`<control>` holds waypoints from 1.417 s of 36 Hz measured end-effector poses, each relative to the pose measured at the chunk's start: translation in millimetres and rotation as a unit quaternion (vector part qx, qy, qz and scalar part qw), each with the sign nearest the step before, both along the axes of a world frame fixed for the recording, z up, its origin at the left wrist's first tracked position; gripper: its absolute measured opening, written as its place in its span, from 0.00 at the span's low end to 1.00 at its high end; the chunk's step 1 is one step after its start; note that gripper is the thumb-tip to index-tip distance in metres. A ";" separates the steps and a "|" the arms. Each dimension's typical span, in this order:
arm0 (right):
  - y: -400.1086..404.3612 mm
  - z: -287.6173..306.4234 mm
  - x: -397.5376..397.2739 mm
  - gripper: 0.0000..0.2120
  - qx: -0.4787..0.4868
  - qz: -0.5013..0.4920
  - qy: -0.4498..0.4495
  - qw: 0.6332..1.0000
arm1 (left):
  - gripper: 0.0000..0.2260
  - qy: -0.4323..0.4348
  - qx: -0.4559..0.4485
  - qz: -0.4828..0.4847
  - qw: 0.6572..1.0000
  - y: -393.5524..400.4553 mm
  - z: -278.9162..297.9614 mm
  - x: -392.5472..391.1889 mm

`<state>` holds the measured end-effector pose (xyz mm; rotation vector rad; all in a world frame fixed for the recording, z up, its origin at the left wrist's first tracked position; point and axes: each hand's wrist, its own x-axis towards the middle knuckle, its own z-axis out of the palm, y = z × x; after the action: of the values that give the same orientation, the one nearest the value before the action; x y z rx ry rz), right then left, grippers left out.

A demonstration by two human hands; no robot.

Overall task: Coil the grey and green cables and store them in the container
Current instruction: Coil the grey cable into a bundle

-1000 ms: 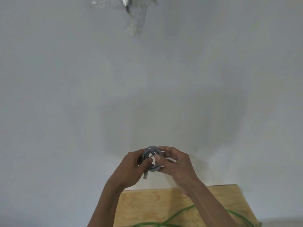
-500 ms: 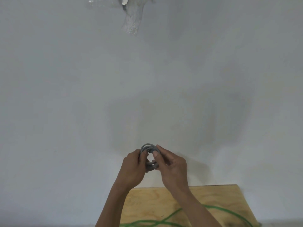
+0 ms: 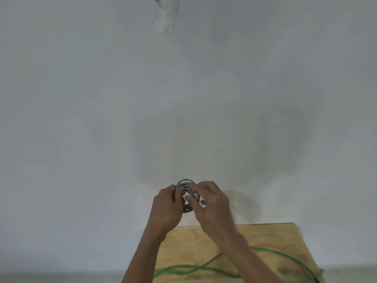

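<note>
Head view, lower centre: left hand and right hand both pinch the small grey cable coil, likely finishing its wrap; next needs the unseen container, green cable loose on wooden board.

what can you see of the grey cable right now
The grey cable is wound into a small, tight coil of several loops, matte and rubbery-looking. It is held up in the air in front of a pale wall, above the wooden board, not touching it. The left hand grips its left side and the right hand pinches its right side, hiding much of it. Its ends cannot be made out.
</note>
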<state>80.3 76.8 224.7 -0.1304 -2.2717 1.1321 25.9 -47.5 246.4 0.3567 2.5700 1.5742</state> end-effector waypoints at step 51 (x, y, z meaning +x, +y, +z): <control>45.3 -3.3 -13.1 0.04 -0.280 -0.084 -0.185 0.938 | 0.13 0.038 0.090 -0.130 0.987 13.1 11.9 10.6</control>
<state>67.1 122.1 221.4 -0.8066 -2.1151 1.7455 36.5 -34.4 258.3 0.7477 2.3207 1.7246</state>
